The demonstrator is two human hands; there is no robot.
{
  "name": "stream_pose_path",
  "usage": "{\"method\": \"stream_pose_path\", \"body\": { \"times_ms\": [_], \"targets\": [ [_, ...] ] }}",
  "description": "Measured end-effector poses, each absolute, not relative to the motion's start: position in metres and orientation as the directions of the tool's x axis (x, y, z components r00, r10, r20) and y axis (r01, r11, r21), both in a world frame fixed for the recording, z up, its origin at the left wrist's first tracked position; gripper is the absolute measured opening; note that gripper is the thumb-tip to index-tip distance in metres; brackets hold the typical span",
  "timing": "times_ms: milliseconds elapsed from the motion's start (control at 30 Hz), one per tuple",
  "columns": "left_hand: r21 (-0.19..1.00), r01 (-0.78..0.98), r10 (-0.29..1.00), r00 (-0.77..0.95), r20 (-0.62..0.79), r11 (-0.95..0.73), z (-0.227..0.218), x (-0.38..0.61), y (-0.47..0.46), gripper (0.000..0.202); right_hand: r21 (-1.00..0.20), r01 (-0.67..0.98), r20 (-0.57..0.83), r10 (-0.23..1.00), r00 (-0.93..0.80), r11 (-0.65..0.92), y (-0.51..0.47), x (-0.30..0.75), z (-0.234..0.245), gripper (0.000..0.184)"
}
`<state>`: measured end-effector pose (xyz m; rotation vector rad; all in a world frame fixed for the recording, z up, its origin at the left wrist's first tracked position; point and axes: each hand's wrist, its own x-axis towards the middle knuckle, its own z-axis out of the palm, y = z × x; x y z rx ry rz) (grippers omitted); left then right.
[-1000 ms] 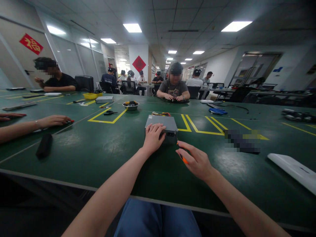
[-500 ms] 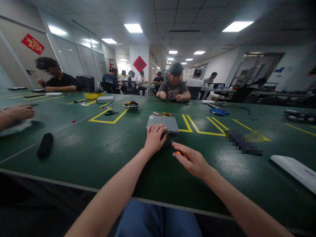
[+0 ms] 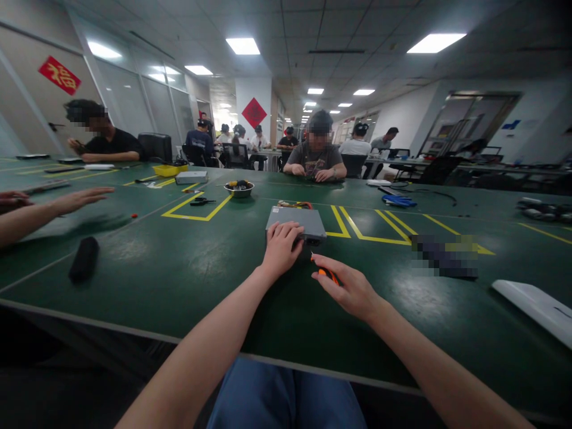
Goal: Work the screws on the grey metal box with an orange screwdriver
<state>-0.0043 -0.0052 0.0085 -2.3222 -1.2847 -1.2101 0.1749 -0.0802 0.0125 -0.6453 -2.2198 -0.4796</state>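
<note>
My left hand (image 3: 282, 249) lies over the near edge of a grey metal power supply unit (image 3: 295, 221), holding it against the green table. A bundle of coloured wires (image 3: 292, 204) comes out at the unit's far end. My right hand (image 3: 346, 287) is just to the right of the unit, apart from it, and grips a small orange-handled screwdriver (image 3: 328, 274). The screwdriver's thin shaft points forward and left toward the unit's near corner, and my fingers hide part of the handle.
A co-worker's arm and hand (image 3: 67, 202) reach over the table's left side, beyond a black pouch (image 3: 84, 259). Farther off are a steel bowl (image 3: 239, 189), black-handled pliers (image 3: 201, 201) and a white panel (image 3: 536, 310). Yellow tape lines mark the green tabletop (image 3: 179, 286).
The co-worker's hand at left has moved back toward the middle of the table after drawing away. My two hands stay nearly where they were, and the view has shifted slightly.
</note>
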Motion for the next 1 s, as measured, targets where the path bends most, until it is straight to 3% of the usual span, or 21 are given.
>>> {"method": "stream_pose_path", "body": {
  "times_ms": [233, 633, 767, 900, 1000],
  "targets": [
    [0.187, 0.788, 0.6, 0.269, 0.753, -0.587, 0.008, -0.004, -0.005, 0.025, 0.374, 0.516, 0.688, 0.142, -0.711, 0.771, -0.085, 0.167, 0.018, 0.014],
    [0.171, 0.787, 0.592, 0.283, 0.755, -0.593, 0.007, -0.005, -0.004, 0.026, 0.385, 0.459, 0.738, 0.031, -0.674, 0.801, -0.092, 0.165, 0.025, 0.018],
    [0.173, 0.79, 0.595, 0.278, 0.754, -0.589, 0.007, -0.004, -0.005, 0.026, 0.454, 0.461, 0.702, 0.012, -0.712, 0.762, -0.092, 0.163, 0.026, 0.018],
    [0.175, 0.797, 0.605, 0.274, 0.748, -0.578, 0.007, -0.003, -0.004, 0.028, 0.458, 0.481, 0.677, 0.057, -0.734, 0.747, -0.095, 0.158, 0.027, 0.01],
    [0.175, 0.797, 0.606, 0.276, 0.746, -0.578, 0.006, -0.003, -0.004, 0.029, 0.434, 0.508, 0.655, 0.127, -0.745, 0.743, -0.097, 0.156, 0.027, 0.016]
  ]
}}
